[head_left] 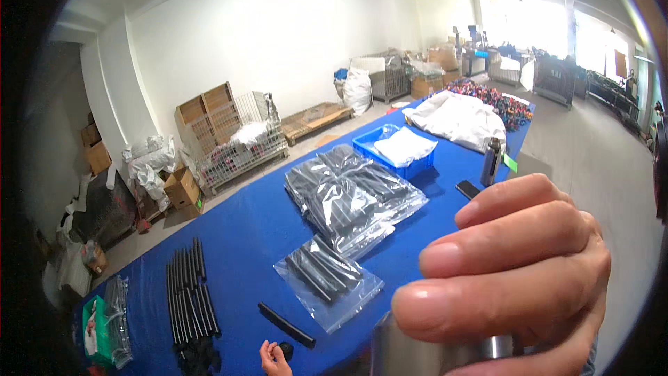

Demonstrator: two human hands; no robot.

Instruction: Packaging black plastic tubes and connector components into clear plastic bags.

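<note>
Close in front of me at the lower right, my right hand point(508, 264) is closed round a silver metal cylinder point(393, 348). Much of the cylinder is behind the fingers and below the lower edge, so its kind cannot be told. At the bottom centre, only the curled fingers of my left hand point(275, 359) show, closed on a small, round black cap-like piece point(286, 350). Just beyond that hand, a single black tube point(286, 324) lies on the blue table. Past it is a clear bag of black tubes point(323, 271), touching a larger pile of bagged tubes point(344, 191).
Rows of black tubes point(188, 292) and a green box point(97, 331) are at the left on the blue table point(243, 237). Farther back are a blue crate point(417, 167), a dark bottle point(491, 161), a phone-like black slab point(468, 189) and a white sack point(459, 120). Wire cages point(240, 143) line the wall.
</note>
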